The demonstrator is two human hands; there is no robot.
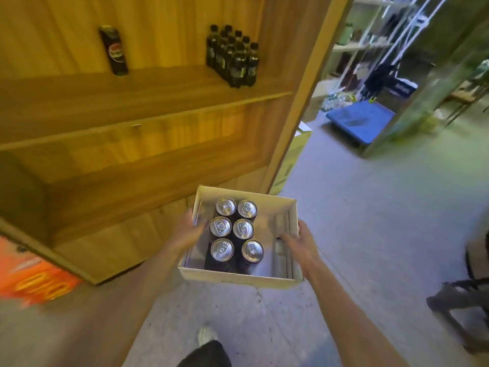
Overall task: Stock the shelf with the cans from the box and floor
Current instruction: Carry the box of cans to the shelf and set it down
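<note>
The wooden shelf [137, 86] in front of you carries one tall dark can [113, 50] near its back left and a pack of about ten dark bottles [232, 58] at its right edge. You hold the cardboard box [238, 278] just beside it, your left hand [189, 230] and right hand [300, 245] each closed on a side wall. Six silver-topped cans [232, 229] stand inside, in two rows of three.

- One view only: head-worn wide-angle cam, looking fwd and steeply down past both forearms to the grey concrete floor [344, 247].
- Close to the open white cardboard box [238, 278], centre frame.
- Tall brown wooden shelf unit [148, 102] fills the left, leaning w/ lens distortion.
- Edges blurred.
</note>
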